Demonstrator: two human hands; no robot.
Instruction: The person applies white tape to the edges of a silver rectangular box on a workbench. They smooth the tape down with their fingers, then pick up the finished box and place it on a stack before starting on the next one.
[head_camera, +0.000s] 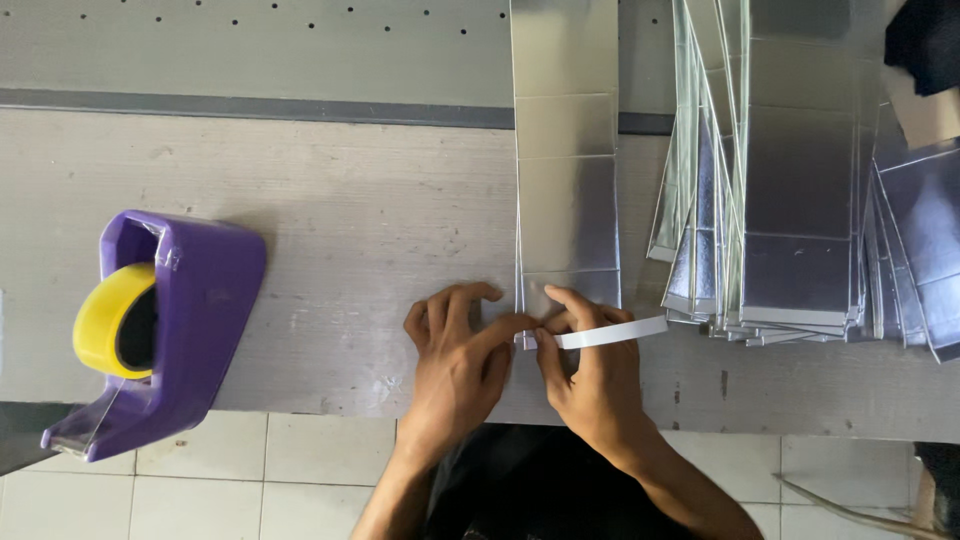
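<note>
Silver card strip (566, 150) lying lengthwise from top centre down to mid-frame on the grey surface (330, 230), near end under both grips: left hand (462, 355) pressing flat, right hand (592, 372) pinching white tape strip (612, 333) pointing right.

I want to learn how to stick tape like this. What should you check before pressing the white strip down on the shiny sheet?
1. White tape strip pinched in the right hand: ok.
2. Left hand steadying the near end of the silver sheet: ok.
3. Strip lined up with the sheet's near edge: cannot tell, fingers cover it.
4. Strip flat, no twist: ok on the part that shows.
5. Stack of silver sheets clear of the strip: not ok, its free end reaches almost to the stack.
6. Purple tape dispenser on the table: ok.
</note>
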